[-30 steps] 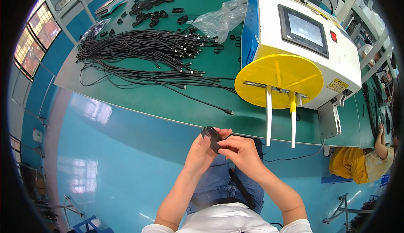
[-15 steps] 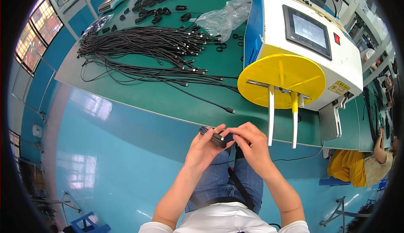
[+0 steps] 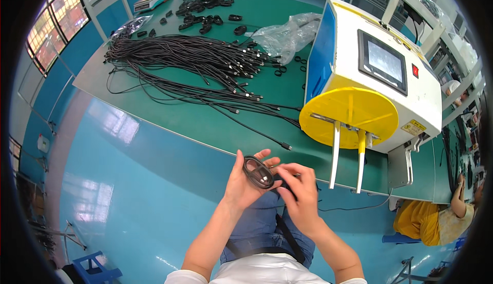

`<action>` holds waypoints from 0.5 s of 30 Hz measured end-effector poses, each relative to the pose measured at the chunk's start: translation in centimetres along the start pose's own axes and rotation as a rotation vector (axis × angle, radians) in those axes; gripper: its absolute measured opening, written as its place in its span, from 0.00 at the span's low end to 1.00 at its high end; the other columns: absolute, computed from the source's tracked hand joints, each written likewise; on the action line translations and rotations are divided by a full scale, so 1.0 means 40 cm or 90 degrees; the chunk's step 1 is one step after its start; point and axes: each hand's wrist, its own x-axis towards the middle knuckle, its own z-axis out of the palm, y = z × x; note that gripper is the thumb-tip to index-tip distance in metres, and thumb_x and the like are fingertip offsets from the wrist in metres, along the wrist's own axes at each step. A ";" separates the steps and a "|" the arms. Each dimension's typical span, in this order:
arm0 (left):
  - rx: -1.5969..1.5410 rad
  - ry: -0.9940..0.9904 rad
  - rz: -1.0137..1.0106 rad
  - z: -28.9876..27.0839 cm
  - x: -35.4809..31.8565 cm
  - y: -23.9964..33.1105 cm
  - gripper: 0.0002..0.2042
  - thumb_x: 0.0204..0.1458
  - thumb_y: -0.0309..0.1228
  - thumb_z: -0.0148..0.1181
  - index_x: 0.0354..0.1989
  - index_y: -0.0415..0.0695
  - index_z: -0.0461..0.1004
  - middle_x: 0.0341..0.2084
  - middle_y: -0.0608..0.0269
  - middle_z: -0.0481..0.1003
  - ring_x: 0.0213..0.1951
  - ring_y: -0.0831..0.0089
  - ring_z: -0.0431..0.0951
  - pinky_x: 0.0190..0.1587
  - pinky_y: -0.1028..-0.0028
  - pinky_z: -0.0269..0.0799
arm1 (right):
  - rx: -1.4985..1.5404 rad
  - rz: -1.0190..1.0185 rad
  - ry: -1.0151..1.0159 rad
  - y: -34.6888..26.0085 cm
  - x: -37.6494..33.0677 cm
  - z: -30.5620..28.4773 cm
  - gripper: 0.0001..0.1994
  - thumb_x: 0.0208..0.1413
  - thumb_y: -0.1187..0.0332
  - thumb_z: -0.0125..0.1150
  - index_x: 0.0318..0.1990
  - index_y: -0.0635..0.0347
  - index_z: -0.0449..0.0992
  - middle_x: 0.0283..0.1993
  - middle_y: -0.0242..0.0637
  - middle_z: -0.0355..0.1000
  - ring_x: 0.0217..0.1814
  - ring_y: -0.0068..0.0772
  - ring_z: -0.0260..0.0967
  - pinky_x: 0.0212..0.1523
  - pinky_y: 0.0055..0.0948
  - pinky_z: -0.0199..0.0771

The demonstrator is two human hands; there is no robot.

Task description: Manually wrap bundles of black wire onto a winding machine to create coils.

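Left hand (image 3: 243,184) fingers cupped coiled cable (image 3: 260,182), likely steadying it | right hand (image 3: 303,191) fingers sat alongside, couldn't tell grip

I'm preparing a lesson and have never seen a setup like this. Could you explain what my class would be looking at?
There is no robot here: a person works with bare hands. The picture comes from a fisheye camera worn on the head, looking down, so straight edges bend.

The left hand holds a coiled black cable. The right hand has its fingers close beside it; whether they touch it is hard to tell.

On the green table lie a bundle of loose black cables, small black coils and a clear plastic bag. To the right stands a white-and-blue machine with a screen, a yellow disc and two prongs. Another person sits at the far right.
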 end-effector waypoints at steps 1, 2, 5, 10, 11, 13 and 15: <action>0.013 -0.035 -0.004 -0.007 0.008 0.014 0.33 0.56 0.61 0.32 0.54 0.43 0.62 0.48 0.48 0.70 0.51 0.55 0.70 0.51 0.55 0.68 | 0.004 -0.008 0.000 0.000 0.001 -0.005 0.18 0.42 0.81 0.60 0.46 0.63 0.73 0.46 0.40 0.66 0.42 0.38 0.65 0.43 0.30 0.66; 0.027 -0.070 -0.008 -0.013 0.017 0.030 0.35 0.55 0.63 0.30 0.56 0.43 0.61 0.47 0.49 0.70 0.49 0.56 0.71 0.48 0.56 0.70 | 0.035 0.033 0.020 0.002 0.000 -0.012 0.18 0.44 0.81 0.58 0.46 0.63 0.72 0.46 0.41 0.66 0.42 0.37 0.65 0.43 0.29 0.66; 0.067 -0.078 -0.007 0.007 0.037 0.054 0.38 0.53 0.66 0.28 0.57 0.44 0.60 0.46 0.50 0.71 0.47 0.57 0.73 0.42 0.57 0.73 | 0.094 0.113 0.068 0.024 -0.014 -0.038 0.18 0.46 0.82 0.56 0.48 0.64 0.71 0.46 0.42 0.65 0.42 0.35 0.65 0.42 0.28 0.66; 0.169 0.102 -0.025 0.063 0.062 0.081 0.36 0.53 0.65 0.34 0.54 0.45 0.62 0.36 0.53 0.73 0.38 0.58 0.74 0.29 0.63 0.72 | 0.053 0.108 0.023 0.133 -0.036 -0.020 0.16 0.49 0.81 0.54 0.48 0.62 0.71 0.43 0.43 0.67 0.41 0.38 0.67 0.40 0.28 0.68; 0.182 0.078 -0.020 0.055 0.068 0.089 0.36 0.53 0.65 0.34 0.54 0.45 0.62 0.36 0.53 0.73 0.38 0.58 0.74 0.29 0.63 0.72 | 0.047 0.094 0.013 0.156 -0.033 -0.017 0.16 0.50 0.80 0.55 0.49 0.61 0.71 0.41 0.44 0.68 0.40 0.41 0.67 0.38 0.30 0.68; 0.250 0.139 -0.028 0.014 0.067 0.106 0.30 0.53 0.61 0.42 0.50 0.46 0.65 0.31 0.57 0.71 0.33 0.63 0.72 0.29 0.70 0.68 | 0.047 0.066 0.010 0.182 -0.031 -0.006 0.15 0.50 0.81 0.54 0.47 0.62 0.71 0.35 0.43 0.70 0.36 0.42 0.69 0.35 0.31 0.69; 0.204 0.180 -0.023 0.030 0.104 0.123 0.21 0.54 0.51 0.51 0.45 0.47 0.65 0.31 0.59 0.70 0.32 0.68 0.71 0.30 0.72 0.68 | 0.091 0.136 -0.004 0.223 -0.053 0.010 0.14 0.50 0.81 0.53 0.47 0.63 0.71 0.31 0.42 0.71 0.31 0.40 0.69 0.33 0.31 0.69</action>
